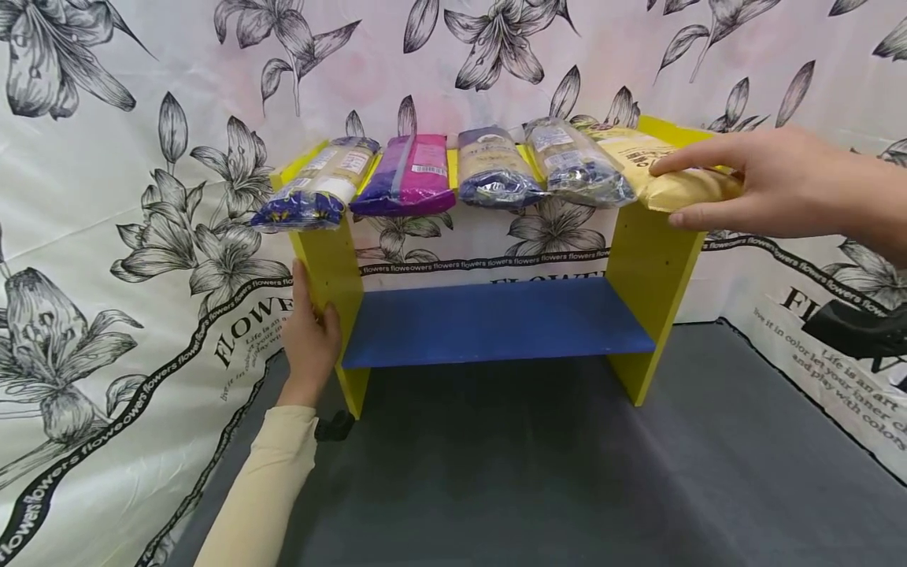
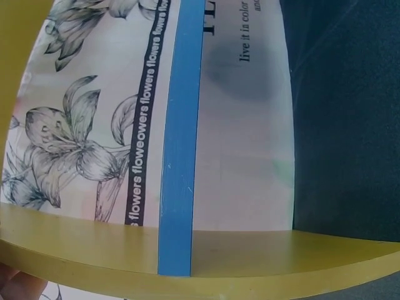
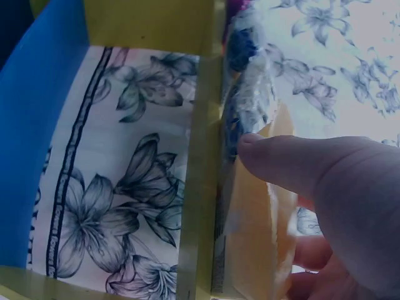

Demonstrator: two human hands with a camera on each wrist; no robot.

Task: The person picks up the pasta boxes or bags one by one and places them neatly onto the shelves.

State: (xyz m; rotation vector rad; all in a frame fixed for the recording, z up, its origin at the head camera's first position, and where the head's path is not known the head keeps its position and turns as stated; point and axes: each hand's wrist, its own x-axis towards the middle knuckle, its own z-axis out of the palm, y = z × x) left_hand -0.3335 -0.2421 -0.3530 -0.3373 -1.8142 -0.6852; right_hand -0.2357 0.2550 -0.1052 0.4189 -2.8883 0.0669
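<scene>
A yellow shelf unit (image 1: 327,272) with a blue lower board (image 1: 496,319) carries a row of plastic packets on top. At the right end lies a yellow packet (image 1: 690,189); my right hand (image 1: 765,185) holds it, thumb at its front end and fingers over its top. In the right wrist view the thumb (image 3: 281,159) lies along the yellow packet (image 3: 256,231). My left hand (image 1: 309,339) rests against the outside of the left side panel, a finger pointing up along it. Only fingertips (image 2: 22,287) show beyond the panel in the left wrist view.
Left of the yellow packet lie a clear packet with blue print (image 1: 581,161), another clear-and-blue packet (image 1: 496,169), a pink-purple packet (image 1: 411,177) and a blue-ended packet (image 1: 319,185). Flower-printed cloth (image 1: 177,47) hangs behind. The unit stands on a dark grey surface (image 1: 496,472).
</scene>
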